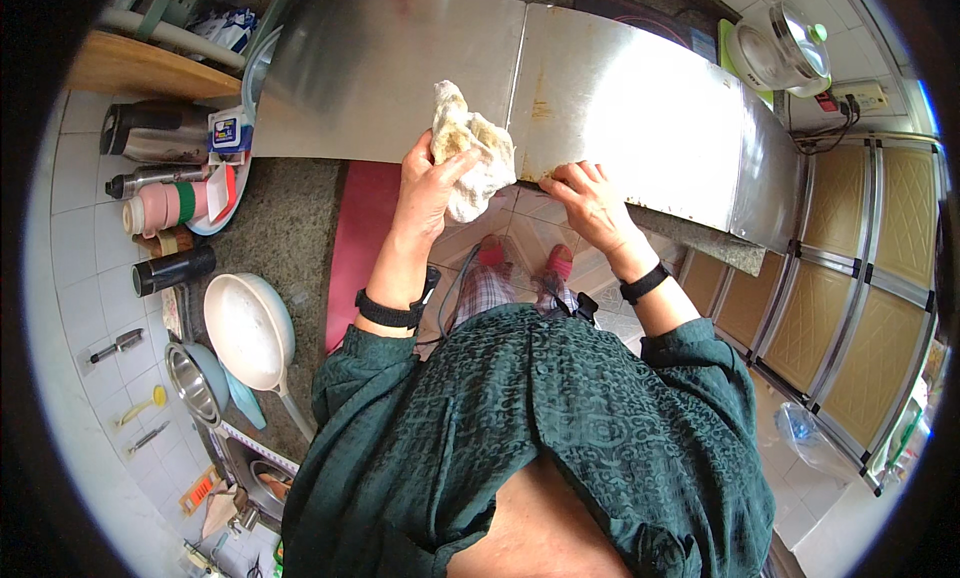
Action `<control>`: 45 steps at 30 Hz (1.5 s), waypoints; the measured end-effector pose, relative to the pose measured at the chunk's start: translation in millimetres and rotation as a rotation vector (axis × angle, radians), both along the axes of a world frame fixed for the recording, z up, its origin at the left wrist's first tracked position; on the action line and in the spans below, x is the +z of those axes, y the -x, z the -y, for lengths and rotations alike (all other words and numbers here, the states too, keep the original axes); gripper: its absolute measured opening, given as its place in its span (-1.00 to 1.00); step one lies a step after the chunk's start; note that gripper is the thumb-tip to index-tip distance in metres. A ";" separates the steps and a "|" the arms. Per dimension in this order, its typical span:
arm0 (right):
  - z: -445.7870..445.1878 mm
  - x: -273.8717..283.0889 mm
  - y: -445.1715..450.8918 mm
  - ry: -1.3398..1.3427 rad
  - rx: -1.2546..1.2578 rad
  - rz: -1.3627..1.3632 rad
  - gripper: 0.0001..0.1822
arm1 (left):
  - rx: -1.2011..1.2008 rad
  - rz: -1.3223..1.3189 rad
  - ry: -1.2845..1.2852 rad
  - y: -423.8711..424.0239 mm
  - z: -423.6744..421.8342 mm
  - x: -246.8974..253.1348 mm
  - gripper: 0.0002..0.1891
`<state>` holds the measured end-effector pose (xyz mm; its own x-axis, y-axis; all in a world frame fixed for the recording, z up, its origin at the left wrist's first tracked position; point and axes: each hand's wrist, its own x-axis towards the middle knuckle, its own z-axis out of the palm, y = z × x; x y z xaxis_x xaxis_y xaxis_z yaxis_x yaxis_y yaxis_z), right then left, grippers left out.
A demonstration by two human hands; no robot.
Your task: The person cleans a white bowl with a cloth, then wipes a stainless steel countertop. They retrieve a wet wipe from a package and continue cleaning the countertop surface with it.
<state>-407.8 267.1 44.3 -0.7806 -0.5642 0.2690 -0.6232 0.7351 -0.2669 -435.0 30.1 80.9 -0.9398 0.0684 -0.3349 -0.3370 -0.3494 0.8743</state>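
Observation:
A crumpled, damp-looking white cloth (484,165) with yellowish stains is in my left hand (426,184), thumb on top. The cloth hangs over the front edge of a stainless-steel surface (390,75), close to the seam between two panels. My right hand (592,199) is at the front edge of the right-hand steel panel (637,120), its fingers bent against the rim. Whether those fingers pinch the rim or only rest on it, I cannot tell. Brownish stains mark this panel near the seam and along its front edge.
On the left stone counter (289,225) are a white frying pan (244,330), a steel bowl (193,383), a black flask (172,270) and a pink bottle (165,209). A glass pot (780,49) stands at the back right. Tan-panelled doors (817,300) line the right side.

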 end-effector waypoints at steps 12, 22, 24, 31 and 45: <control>-6.5 -11.1 9.1 0.039 0.106 0.013 -0.78 | 0.048 0.001 -0.019 -3.9 2.5 -5.1 -0.66; -9.2 -16.1 10.0 0.026 0.115 0.003 -0.78 | 0.052 0.021 -0.003 -16.4 7.2 -5.5 -0.62; -10.5 -10.7 9.0 0.081 0.105 0.014 -0.81 | 0.057 0.025 0.002 -18.7 7.3 -3.7 -0.62; -22.5 -1.4 -1.5 0.645 -0.404 0.349 -0.95 | 0.058 0.001 -0.036 -26.0 2.9 -1.2 -0.64; -41.1 40.7 1.0 1.642 -0.074 1.254 -0.49 | 0.141 -0.123 -0.201 -58.4 -19.0 33.3 -0.60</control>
